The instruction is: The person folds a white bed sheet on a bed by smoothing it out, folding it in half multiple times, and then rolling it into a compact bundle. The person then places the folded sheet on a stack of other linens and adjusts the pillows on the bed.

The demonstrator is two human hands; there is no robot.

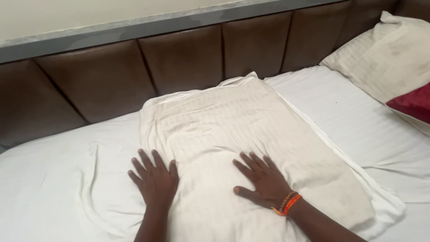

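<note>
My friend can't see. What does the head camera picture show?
Two hands press flat on a cream striped pillow lying on a white bed sheet: the left hand at its edge, the right hand on top. Behind is a brown padded headboard; another pillow lies far right.

We see the pillow [242,134] in cream woven cloth, matt, with a faint self-stripe and soft creases. We note the bed sheet [58,179] is white cotton-like cloth, matt, wrinkled. We tag the headboard [188,58] as brown padded leather or leatherette, smooth, slight sheen. Second pillow [385,58]: same striped cream cloth. Red cushion [414,104]: plush, velvety cloth. We see a beaded orange bracelet [286,204] on the right hand [262,179].
</note>
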